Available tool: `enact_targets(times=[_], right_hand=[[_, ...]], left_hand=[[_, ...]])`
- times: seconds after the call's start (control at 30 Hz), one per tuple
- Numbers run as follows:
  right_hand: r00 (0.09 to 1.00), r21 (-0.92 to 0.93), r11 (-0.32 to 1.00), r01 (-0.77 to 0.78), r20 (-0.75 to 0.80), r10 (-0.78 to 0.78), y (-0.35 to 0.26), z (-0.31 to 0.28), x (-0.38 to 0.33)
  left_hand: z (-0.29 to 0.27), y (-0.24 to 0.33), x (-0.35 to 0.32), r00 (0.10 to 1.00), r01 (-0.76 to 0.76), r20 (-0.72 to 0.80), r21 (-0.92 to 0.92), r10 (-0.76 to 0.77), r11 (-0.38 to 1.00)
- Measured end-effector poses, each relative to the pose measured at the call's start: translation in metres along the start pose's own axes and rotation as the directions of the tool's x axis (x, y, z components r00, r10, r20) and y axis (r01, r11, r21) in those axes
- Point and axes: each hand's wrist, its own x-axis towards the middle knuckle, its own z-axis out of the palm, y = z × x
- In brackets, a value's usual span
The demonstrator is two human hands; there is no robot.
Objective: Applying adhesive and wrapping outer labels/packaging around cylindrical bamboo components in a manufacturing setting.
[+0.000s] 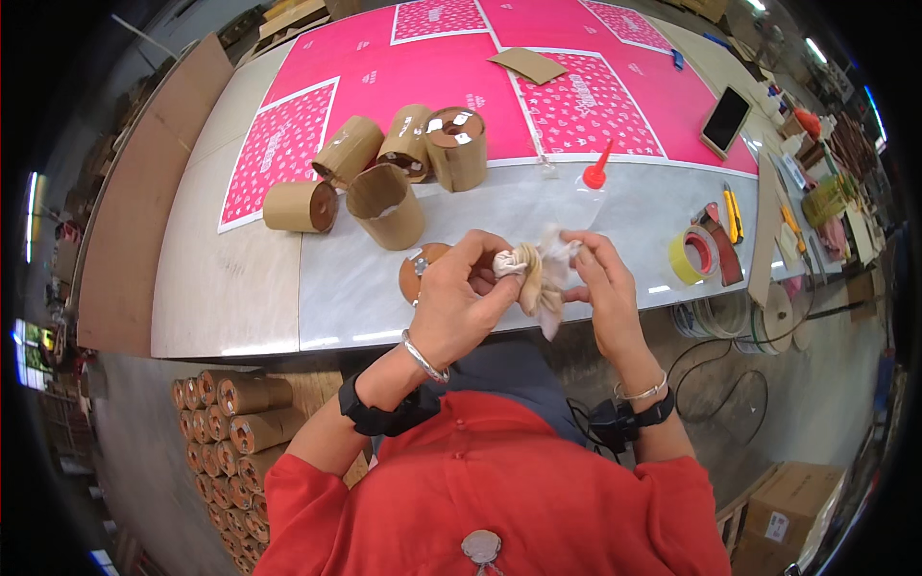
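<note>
Two bare hands at work above the near edge of the bench (355, 288), seen from where the wearer stands. The crumpled cloth (531, 278), off-white and tan, is held up between them, in front of the wearer's body. The left hand (475, 285) pinches its bunched end between thumb and fingers. The right hand (588, 271) is at the paler, loose end, its thumb and fingers curved and apart; blur there prevents telling whether it grips the fabric or merely touches it.

For good handling, the left pinch is best kept firm but light, anchoring the bunch, while the right fingers tease the folds apart from the free edge; a hard tug would probably tighten the twist. Working slightly higher would, in this observer's judgement, keep the hanging tail off the brown disc (411, 279), which lies just beside the left hand. The open cardboard tube (389, 216) stands beyond; the red nozzle (595, 174) lies farther right, apart from both hands.
</note>
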Motion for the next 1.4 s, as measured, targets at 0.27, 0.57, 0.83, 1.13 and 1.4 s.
enact_targets(times=[0.27, 0.57, 0.83, 1.13, 1.4], right_hand=[[0.963, -0.084, 0.964, 0.251, 0.117, -0.241, 0.015, -0.012, -0.014], [0.851, -0.472, 0.763, 0.442, -0.049, -0.523, 0.019, -0.034, -0.020], [0.967, -0.035, 0.972, 0.232, -0.103, -0.234, 0.019, -0.046, -0.022], [0.990, -0.137, 0.981, 0.138, 0.060, -0.131, 0.017, -0.055, -0.027], [0.967, -0.111, 0.975, 0.192, 0.191, -0.168, -0.001, -0.072, -0.013]], left_hand=[[0.029, 0.001, 0.015, 0.985, 0.172, 0.076, -0.495, -0.155, 0.852], [0.061, -0.005, 0.021, 0.992, 0.013, -0.122, -0.228, -0.042, 0.974], [0.067, -0.012, 0.024, 0.996, 0.092, 0.042, -0.322, -0.083, 0.942], [0.062, -0.009, 0.028, 0.964, 0.260, 0.160, -0.407, -0.212, 0.876], [0.057, -0.010, 0.028, 0.926, 0.185, 0.352, -0.113, -0.134, 0.976]])
